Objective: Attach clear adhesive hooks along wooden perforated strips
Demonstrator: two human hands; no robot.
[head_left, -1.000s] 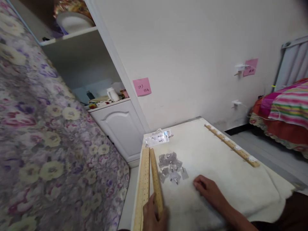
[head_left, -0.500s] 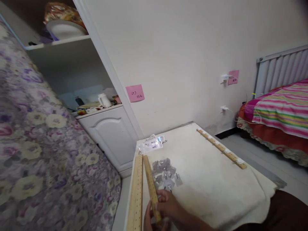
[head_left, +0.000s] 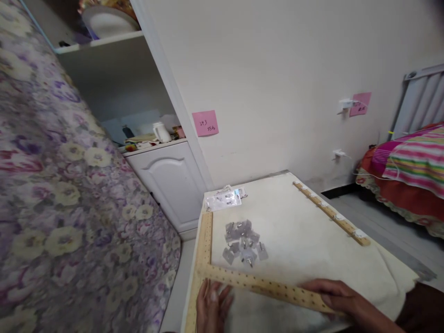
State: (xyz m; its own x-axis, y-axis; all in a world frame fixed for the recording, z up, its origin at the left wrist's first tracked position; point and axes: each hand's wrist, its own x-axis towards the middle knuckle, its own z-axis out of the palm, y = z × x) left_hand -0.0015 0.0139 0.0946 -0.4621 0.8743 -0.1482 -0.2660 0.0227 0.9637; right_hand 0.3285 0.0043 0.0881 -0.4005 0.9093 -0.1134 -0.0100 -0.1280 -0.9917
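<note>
My right hand [head_left: 342, 298] grips the right end of a wooden strip with rows of small holes [head_left: 263, 284], which lies crosswise over the near part of the table. My left hand [head_left: 212, 307] is just below the strip's left end, fingers apart and slightly blurred; whether it touches the wood I cannot tell. Another perforated wooden strip [head_left: 204, 240] runs along the table's left edge, partly covered by the held one. Beyond the held strip lies a loose pile of clear square adhesive hooks [head_left: 244, 240] with metal pins.
A wooden strip with white hooks [head_left: 333, 215] lies along the table's right side. Clear packaging [head_left: 224, 200] sits at the far left corner of the cloth-covered table [head_left: 277, 217]. A floral curtain [head_left: 86, 208] hangs at left, before a white cabinet [head_left: 166, 180]; a bed [head_left: 409, 171] stands at right.
The held strip has swung from pointing away to lying crosswise. My right hand has moved right with its end, and my left hand has come off it. The view has shifted slightly.
</note>
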